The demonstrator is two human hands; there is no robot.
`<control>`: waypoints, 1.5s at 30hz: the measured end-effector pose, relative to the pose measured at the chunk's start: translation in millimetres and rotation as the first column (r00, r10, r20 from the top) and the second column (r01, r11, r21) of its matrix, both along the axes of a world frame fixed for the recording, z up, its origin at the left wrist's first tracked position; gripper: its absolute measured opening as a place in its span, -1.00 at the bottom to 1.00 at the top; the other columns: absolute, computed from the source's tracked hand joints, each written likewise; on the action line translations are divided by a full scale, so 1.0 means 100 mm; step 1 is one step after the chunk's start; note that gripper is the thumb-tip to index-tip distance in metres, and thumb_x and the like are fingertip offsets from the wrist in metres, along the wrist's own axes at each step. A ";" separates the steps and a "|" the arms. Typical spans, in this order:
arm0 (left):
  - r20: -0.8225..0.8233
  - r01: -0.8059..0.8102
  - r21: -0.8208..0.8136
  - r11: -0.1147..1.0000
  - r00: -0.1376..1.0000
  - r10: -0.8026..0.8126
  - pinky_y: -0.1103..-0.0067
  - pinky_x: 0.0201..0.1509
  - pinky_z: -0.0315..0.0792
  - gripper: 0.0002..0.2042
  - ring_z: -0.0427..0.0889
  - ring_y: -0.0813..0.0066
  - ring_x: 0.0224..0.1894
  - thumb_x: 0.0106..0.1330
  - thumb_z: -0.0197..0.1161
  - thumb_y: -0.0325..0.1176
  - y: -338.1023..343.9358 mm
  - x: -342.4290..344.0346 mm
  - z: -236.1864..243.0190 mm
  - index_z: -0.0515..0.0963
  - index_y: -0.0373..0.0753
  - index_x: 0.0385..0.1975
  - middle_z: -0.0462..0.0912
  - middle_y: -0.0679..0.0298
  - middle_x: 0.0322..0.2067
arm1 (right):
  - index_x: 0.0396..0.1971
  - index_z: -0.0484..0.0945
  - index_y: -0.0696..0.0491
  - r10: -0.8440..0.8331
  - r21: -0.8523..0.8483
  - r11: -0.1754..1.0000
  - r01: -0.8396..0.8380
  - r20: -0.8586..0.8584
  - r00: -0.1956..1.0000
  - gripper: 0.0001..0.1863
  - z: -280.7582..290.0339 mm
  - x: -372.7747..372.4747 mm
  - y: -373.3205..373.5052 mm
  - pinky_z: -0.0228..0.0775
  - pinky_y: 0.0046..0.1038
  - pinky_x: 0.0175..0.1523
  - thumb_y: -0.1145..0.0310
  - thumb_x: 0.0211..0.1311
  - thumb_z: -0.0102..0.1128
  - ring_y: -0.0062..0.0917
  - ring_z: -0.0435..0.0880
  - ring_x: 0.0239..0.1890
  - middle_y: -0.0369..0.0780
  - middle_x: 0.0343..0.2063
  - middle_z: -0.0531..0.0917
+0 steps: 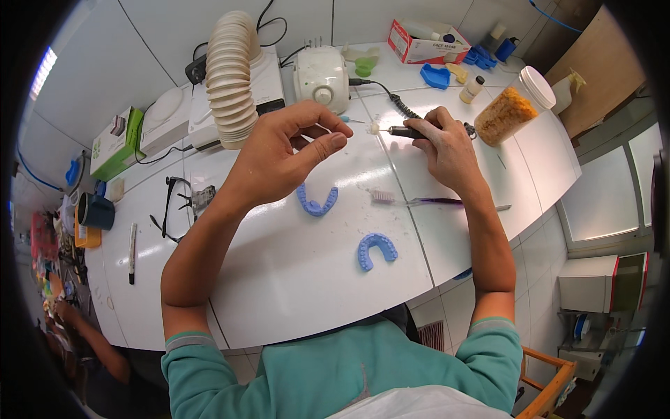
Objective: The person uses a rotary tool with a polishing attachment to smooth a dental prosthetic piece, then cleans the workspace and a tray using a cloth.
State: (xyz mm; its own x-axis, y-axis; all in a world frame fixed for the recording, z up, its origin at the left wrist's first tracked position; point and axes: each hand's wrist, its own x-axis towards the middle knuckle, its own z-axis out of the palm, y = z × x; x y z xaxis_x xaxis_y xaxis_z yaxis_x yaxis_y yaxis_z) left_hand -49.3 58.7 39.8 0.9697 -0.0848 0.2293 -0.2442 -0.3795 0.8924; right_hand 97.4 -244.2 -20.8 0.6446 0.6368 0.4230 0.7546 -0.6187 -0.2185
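Observation:
My right hand (447,146) grips a dark rotary handpiece (403,130) that points left. A small pale, rounded tip sits on the handpiece's thin shank. My left hand (286,150) hovers over the table, its fingers curved and a gap between thumb and fingertips; I see nothing in it. Below it lies a blue horseshoe-shaped dental model (317,204). A second blue dental model (377,250) lies nearer to me, to the right. A purple-handled toothbrush (426,200) lies under my right forearm. Pale crumbs are scattered on the white table (314,279).
A white control unit (321,80) and a ribbed hose (234,77) stand at the back. Back right are a tilted jar of orange granules (506,115), a small bottle (472,89) and a red-and-white box (427,42). Glasses (169,206) lie left; another person's arm (98,342) shows lower left.

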 end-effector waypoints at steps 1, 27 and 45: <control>-0.024 0.035 0.097 0.995 0.999 -0.033 0.55 -0.08 0.63 -0.85 0.79 0.52 -0.11 0.57 0.46 -0.29 -0.02 -0.02 0.04 0.76 -0.24 -0.09 0.79 0.30 -0.17 | 0.18 0.82 -0.04 -0.002 0.010 1.000 0.001 0.018 1.000 -0.62 -0.03 0.04 -0.02 0.56 -0.21 0.00 0.45 0.39 0.49 -0.27 0.68 -0.12 -0.17 -0.08 0.70; 0.153 -0.103 0.774 0.625 0.988 -0.027 0.28 0.05 0.65 -0.69 0.69 0.14 0.02 0.36 0.51 -0.45 0.06 -0.67 -0.63 0.66 -0.22 0.06 0.75 0.17 -0.10 | 0.07 0.85 0.00 0.052 0.066 0.997 -0.035 -0.291 0.955 -0.66 0.22 -0.60 -0.32 0.64 -0.23 0.15 0.41 0.30 0.59 -0.30 0.78 0.02 -0.18 -0.08 0.84; 0.012 0.198 0.656 0.729 0.962 -0.272 0.30 0.00 0.66 -0.81 0.75 0.16 -0.02 0.39 0.54 -0.31 -0.88 -0.52 -0.56 0.76 -0.16 -0.08 0.74 0.23 -0.17 | -0.25 0.87 0.00 -0.417 0.122 0.905 0.408 0.061 0.907 -0.93 -0.29 -1.00 -0.63 0.36 -0.21 0.08 0.41 0.30 0.53 -0.35 0.67 -0.10 -0.27 -0.32 0.75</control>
State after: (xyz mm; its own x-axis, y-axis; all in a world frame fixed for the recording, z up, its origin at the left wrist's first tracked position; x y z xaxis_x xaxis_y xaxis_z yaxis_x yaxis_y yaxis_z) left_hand -101.4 -29.1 -15.9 0.8734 -0.4695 0.1293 -0.4769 -0.7710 0.4220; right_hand -2.7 -307.5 -50.3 0.7994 0.2715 0.5359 0.4554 -0.8557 -0.2457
